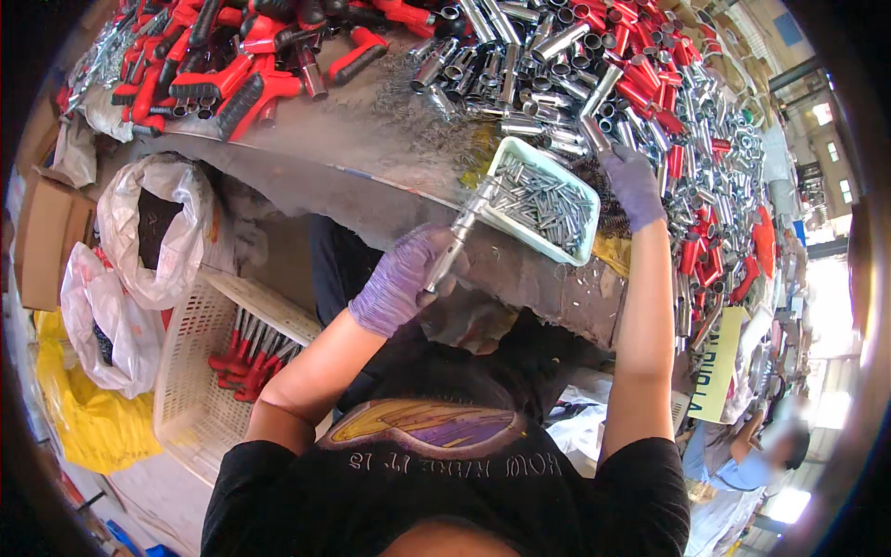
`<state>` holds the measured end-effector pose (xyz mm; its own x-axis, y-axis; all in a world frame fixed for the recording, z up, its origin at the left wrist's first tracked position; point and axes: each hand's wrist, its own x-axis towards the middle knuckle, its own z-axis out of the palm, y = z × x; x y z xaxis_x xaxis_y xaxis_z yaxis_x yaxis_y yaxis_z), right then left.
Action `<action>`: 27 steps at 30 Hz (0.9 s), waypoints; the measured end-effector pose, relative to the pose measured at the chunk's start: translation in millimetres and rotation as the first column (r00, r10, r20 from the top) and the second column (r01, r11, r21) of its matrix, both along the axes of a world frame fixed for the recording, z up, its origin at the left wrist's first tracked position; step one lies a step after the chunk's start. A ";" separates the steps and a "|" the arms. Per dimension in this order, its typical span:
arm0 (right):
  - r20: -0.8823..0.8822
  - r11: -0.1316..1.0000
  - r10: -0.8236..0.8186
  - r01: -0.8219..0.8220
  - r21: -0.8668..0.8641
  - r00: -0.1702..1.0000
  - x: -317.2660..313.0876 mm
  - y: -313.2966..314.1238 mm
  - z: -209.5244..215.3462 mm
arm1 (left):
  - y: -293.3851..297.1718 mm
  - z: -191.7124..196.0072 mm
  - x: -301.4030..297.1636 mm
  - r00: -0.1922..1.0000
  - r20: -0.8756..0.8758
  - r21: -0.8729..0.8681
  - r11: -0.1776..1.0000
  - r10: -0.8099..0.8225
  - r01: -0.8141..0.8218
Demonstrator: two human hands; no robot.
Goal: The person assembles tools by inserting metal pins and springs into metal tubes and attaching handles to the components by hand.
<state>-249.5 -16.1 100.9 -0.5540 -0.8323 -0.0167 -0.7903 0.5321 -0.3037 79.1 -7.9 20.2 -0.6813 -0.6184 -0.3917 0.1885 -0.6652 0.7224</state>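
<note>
Purple-gloved, my left hand (408,274) is closed around a chrome metal shaft (461,227) with ring-like collars, which tilts up and to the right above the table's front edge. My right hand (633,186), in a matching glove, reaches into the metal parts on the right, its fingers closed on the lower end of a bent chrome tube (597,111). Between the hands sits a pale green plastic tray (501,226) holding many small silver pins (548,204). Loose chrome tubes (561,42) lie heaped just beyond the tray.
Red-and-black handles (251,88) pile up at the far left of the worktable (371,130). Red and chrome parts (705,158) cover its right side. Left of me are a white crate (190,371) with red-handled tools, white sacks (121,320) and cardboard (46,241). A person (747,455) is at lower right.
</note>
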 end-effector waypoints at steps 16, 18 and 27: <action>0.487 0.884 0.430 -0.244 -0.399 0.761 42.7 95.7 33.8 | 19.3 6.7 -20.7 0.999 -0.041 -0.099 0.995 0.010 -0.014; 0.608 0.911 0.299 -0.030 -0.412 0.736 42.4 100.8 38.8 | 23.2 2.7 -22.5 0.998 -0.061 -0.081 0.996 0.018 -0.023; 0.544 0.809 0.385 0.010 -0.587 0.746 23.0 110.7 36.0 | 38.9 10.5 -26.6 0.996 -0.076 -0.043 0.998 -0.053 0.050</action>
